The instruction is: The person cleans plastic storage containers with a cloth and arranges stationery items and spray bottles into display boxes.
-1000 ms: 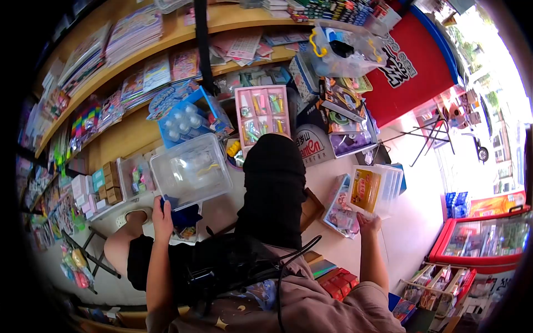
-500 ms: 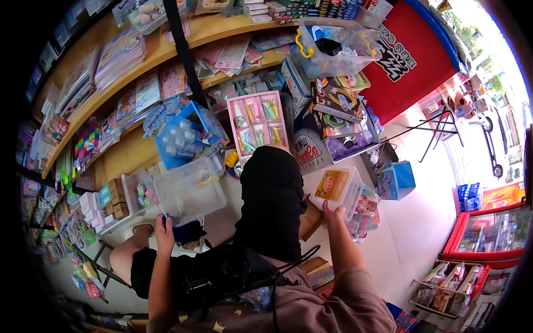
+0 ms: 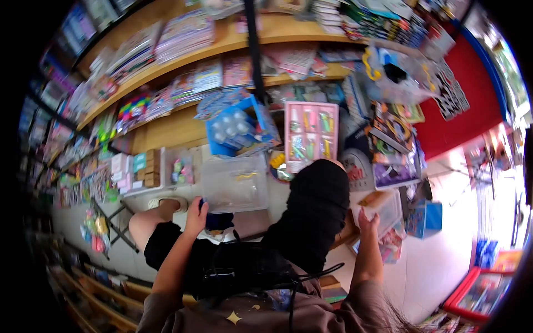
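Note:
My right hand (image 3: 368,221) grips the near left edge of a clear plastic box (image 3: 391,211) with a yellow-orange label (image 3: 376,198). The box is beside my right knee, above some colourful packets (image 3: 392,247). My left hand (image 3: 195,216) is closed round a small dark blue thing, mostly hidden by the fingers. Just right of that hand sits a translucent plastic bin (image 3: 234,186) with a yellow handle. Dark blue cloth-like material (image 3: 219,221) shows below the bin.
Ahead are a pink compartment tray (image 3: 312,133) and a blue crate (image 3: 236,130) of bottles. Shelves (image 3: 161,64) of booklets run along the back. Boxed toys (image 3: 391,136) are stacked at right, near a blue box (image 3: 425,219). A folding stool (image 3: 114,225) stands at left.
The view has swung left, so everything sits further right in it. The box in my right hand has tilted and its label shows less. My left hand stays closed beside the bin.

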The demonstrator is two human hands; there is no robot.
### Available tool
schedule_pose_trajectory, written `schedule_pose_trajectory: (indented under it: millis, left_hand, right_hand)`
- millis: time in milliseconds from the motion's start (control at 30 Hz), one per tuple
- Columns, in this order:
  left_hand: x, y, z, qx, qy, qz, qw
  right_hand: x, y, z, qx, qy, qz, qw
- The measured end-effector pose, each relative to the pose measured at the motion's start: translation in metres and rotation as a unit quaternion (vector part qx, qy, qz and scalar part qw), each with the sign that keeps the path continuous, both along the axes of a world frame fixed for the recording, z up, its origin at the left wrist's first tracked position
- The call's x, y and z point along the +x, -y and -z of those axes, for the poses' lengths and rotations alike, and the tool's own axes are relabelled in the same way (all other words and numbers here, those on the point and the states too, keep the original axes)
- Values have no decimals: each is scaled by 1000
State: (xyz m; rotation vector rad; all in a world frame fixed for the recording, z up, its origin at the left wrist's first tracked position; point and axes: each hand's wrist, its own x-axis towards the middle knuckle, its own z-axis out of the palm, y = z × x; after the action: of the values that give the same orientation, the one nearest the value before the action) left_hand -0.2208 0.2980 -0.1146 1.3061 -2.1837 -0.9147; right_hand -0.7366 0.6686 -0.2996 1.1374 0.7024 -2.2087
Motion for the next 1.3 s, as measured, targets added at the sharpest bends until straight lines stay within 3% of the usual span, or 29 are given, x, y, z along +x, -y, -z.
schedule_pose_trajectory:
  millis: [133,200,333,433,567,700,767,867,967,1033,1067,1100,1133,1167,1233,1300]
  left_hand:
    - [8,-3,0,72,-22,-25,997]
    - [20,0,21,6,7,-11,1000]
    - [12,-9,0,36,21,-26,999]
    - [10,-12,-6,44,19,-18,999]
    - [9,-9,-3,29,2,-12,1000]
    - [6,-11,-2,58,-22,-23,998]
    - [8,-8,15,46,-38,-18,998]
    - [1,-2,12,205,-108,-18,973]
    - [-8,-6,17,357,-243,-9,902]
    - [-15,-8,5,435,-292,-12,852]
    - [-17,-9,-2,467,-325,-22,822]
    - [-19,-10,-8,497,-357,-32,790]
    - [-21,-11,-10,526,-388,-41,756]
    - [-23,-11,-9,532,-431,-27,729]
    - [-18,-6,3,552,-438,1,709]
    - [-13,-6,-2,602,-441,24,666]
  right_hand:
    - [-24,-2,11,24,36,-7,999]
    - [-24,10,-4,8,40,0,999]
    - [-32,18,-1,8,18,-163,986]
    - [-34,28,7,85,44,-371,924]
    - [-38,42,7,298,-89,-277,909]
    - [38,94,-138,455,-353,-270,772]
    - [61,111,-183,429,-495,-246,715]
    - [117,157,-260,356,-654,-242,622]
    - [177,207,-298,274,-708,-360,543]
    - [211,239,-302,160,-619,-582,503]
    - [226,259,-293,183,-706,-629,269]
    - [251,270,-286,128,-619,-714,301]
    - [264,279,-245,100,-733,-650,172]
    - [290,293,-255,39,-749,-646,140]
    - [319,303,-220,15,-651,-727,216]
    - [328,307,-200,15,-623,-737,262]
